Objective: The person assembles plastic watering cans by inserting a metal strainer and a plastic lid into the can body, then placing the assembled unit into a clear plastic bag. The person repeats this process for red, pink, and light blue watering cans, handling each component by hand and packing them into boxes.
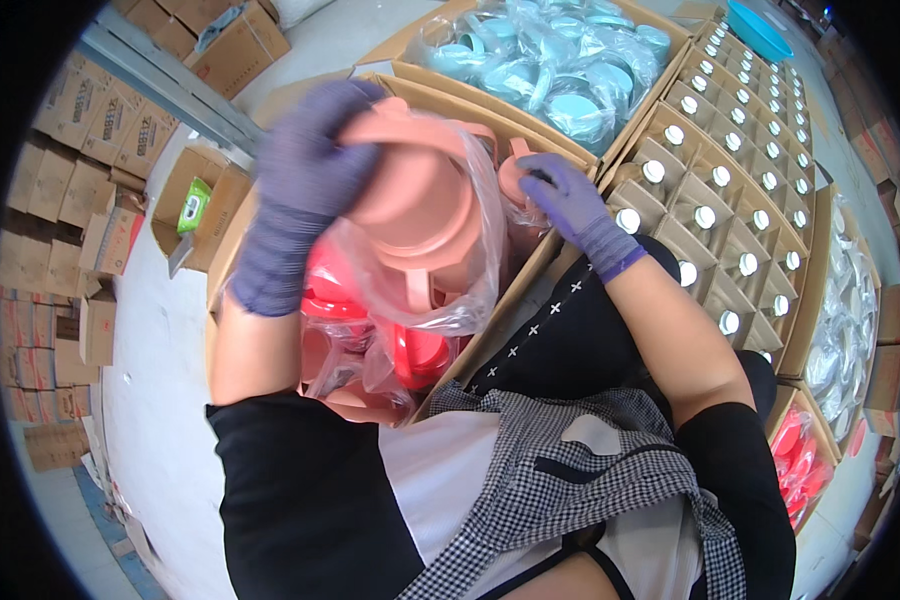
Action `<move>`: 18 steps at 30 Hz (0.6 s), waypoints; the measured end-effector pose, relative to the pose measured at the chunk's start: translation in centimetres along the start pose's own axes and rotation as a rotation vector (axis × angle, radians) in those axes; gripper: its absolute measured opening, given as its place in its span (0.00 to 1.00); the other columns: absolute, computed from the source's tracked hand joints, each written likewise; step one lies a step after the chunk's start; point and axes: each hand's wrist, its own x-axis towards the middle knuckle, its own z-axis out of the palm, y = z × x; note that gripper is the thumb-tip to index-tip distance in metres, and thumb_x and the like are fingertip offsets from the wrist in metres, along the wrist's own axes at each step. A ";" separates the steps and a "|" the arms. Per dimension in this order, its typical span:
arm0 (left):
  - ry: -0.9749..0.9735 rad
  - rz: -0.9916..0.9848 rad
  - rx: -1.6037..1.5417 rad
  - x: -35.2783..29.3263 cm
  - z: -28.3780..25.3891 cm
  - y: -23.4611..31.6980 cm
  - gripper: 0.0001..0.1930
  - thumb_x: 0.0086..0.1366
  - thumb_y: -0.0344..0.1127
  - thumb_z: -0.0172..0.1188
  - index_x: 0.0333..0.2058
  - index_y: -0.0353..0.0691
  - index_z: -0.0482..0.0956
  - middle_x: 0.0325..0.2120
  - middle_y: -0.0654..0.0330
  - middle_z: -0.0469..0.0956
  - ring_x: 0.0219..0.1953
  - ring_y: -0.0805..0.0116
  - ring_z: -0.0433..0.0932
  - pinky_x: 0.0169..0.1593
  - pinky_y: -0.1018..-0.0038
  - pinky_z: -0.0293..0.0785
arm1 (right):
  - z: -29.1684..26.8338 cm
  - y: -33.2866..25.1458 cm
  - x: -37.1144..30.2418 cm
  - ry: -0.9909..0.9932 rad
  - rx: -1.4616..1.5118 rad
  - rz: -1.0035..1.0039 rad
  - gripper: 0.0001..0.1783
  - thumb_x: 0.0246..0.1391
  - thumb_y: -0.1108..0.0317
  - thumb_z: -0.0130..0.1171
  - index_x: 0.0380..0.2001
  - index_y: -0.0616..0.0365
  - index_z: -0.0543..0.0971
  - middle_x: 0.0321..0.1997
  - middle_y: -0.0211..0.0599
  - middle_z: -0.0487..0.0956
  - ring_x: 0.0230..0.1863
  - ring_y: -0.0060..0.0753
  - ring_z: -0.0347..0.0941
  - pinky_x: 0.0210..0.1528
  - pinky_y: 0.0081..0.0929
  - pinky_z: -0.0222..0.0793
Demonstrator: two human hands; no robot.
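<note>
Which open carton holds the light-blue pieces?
The carton just beyond the one holding pink and red pieces: only its bagged contents are light blue.

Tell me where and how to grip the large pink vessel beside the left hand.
The curved band along the far side of the large pink vessel, likely best from above and the left. It curves like a handle beside the round body, and the clear bag lies mostly on the right and near sides. The left hand is at the band's left end.

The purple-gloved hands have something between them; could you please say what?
In the head view, round pink plastic pieces and a clear plastic bag lie between the left hand and right hand.
</note>
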 end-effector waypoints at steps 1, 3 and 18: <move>-0.010 -0.005 -0.081 1.5 -3.4 1.2 0.21 0.56 0.25 0.62 0.51 0.36 0.83 0.48 0.57 0.84 0.50 0.64 0.82 0.59 0.70 0.75 | -0.1 -0.3 -0.7 0.021 0.099 0.063 0.26 0.64 0.54 0.60 0.58 0.61 0.77 0.57 0.42 0.79 0.61 0.39 0.74 0.63 0.31 0.69; 0.097 -0.003 -0.087 4.2 -9.3 3.9 0.20 0.59 0.22 0.59 0.51 0.35 0.82 0.46 0.60 0.84 0.51 0.69 0.81 0.59 0.71 0.74 | -0.6 -1.1 -2.8 0.115 0.320 0.090 0.26 0.68 0.57 0.57 0.64 0.59 0.74 0.61 0.36 0.77 0.60 0.33 0.75 0.64 0.31 0.70; 0.093 0.083 -0.661 14.9 -10.0 22.4 0.12 0.67 0.33 0.59 0.45 0.35 0.84 0.28 0.65 0.82 0.29 0.75 0.79 0.35 0.77 0.74 | -22.8 7.5 -9.5 0.717 0.497 0.352 0.11 0.63 0.60 0.58 0.31 0.54 0.81 0.25 0.28 0.75 0.24 0.26 0.68 0.30 0.28 0.69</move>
